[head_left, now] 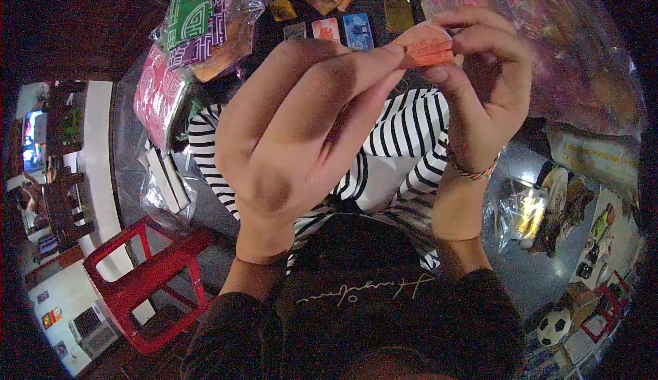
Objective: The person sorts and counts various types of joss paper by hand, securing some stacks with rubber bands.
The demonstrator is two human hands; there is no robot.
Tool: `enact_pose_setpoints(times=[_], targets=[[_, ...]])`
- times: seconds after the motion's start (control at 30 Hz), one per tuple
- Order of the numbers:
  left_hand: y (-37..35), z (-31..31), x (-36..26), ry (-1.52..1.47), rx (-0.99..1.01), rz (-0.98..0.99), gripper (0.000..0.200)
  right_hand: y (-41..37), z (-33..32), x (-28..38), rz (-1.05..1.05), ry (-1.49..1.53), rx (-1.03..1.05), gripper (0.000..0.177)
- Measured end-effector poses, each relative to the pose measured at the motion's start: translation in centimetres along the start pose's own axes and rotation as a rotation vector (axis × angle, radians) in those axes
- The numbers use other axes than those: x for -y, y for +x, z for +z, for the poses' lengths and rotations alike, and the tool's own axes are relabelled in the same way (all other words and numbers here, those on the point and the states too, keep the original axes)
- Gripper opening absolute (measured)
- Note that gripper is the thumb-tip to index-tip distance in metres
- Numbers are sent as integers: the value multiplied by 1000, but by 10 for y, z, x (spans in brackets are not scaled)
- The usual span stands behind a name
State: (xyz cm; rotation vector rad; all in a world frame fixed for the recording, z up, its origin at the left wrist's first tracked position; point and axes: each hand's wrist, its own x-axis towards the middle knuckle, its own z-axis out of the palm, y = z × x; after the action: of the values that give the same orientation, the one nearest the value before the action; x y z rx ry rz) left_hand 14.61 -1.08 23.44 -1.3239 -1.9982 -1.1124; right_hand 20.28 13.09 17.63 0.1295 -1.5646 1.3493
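Observation:
A small folded slip of orange-red paper [430,46] is held up between my two hands. My left hand [295,116] pinches its left end between thumb and forefinger, the back of the hand facing me. At the other end, my right hand [497,71] grips the slip with curled fingers above and the thumb below. On the dark surface beyond lie a red-and-white printed paper [326,31], a blue printed paper [357,31] and a gold-toned paper [399,14]. My left hand hides part of that surface.
Plastic-wrapped patterned packets in green [194,6] and pink [160,95] are at the left. A large clear plastic bag [548,57] bulges at the right. A red plastic stool [147,287] is at lower left, a football [553,327] at lower right.

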Motion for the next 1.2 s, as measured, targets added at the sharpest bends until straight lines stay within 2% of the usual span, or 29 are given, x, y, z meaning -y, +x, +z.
enact_pose_setpoints(times=[0.13, 0.2, 0.77, 1.07, 1.13, 1.2], targets=[[-1, 1, 0, -16, 3, -27, 21, 3, -5, -3, -61, -93, 58, 31], [0, 0, -2, 0, 12, -34, 21, 2, -5, -5, -18, 1, 47, 31], [-2, 1, 2, -29, -12, 12, 20, 1, -3, -4, -47, -1, 32, 34], [-3, 1, -1, -39, 37, -97, 18, 0, -1, -1, -47, -17, 8, 32], [-7, 7, 7, -69, -78, 1, 22, 0, -1, 0, -62, -58, 16, 31], [-6, 7, 8, -77, -70, -4, 22, 0, 0, -1, -40, 24, 4, 31]])
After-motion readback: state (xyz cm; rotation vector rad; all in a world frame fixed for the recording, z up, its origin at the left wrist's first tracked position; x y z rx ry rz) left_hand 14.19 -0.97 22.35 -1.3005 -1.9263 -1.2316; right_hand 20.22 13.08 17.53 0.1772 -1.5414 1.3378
